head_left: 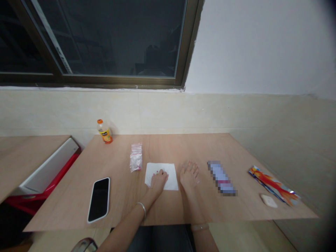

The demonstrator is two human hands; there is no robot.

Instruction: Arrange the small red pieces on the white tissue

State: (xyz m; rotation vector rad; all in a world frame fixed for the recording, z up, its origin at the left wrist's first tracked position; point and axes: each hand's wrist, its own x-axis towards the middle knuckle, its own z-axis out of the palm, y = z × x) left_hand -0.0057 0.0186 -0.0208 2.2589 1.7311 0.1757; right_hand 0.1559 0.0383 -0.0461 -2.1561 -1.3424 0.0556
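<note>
Near the middle of the wooden table (pixel 215 210), a white paper napkin (pixel 172 175) lies flat, with the left hand (pixel 159 182) resting on it, fingers slightly curled and holding nothing. The right hand (pixel 189 175) lies palm down on the wood just beside the napkin's right edge, apart from the left. Just left of the napkin sits a clear zip bag (pixel 136 157) of white bits; nearer left, a black smartphone (pixel 99 199); far left, an orange-capped juice bottle (pixel 104 132). Rightward lie a blurred packet (pixel 222 177), a colourful foil wrapper (pixel 274 186) and a small white oval piece (pixel 268 201).
</note>
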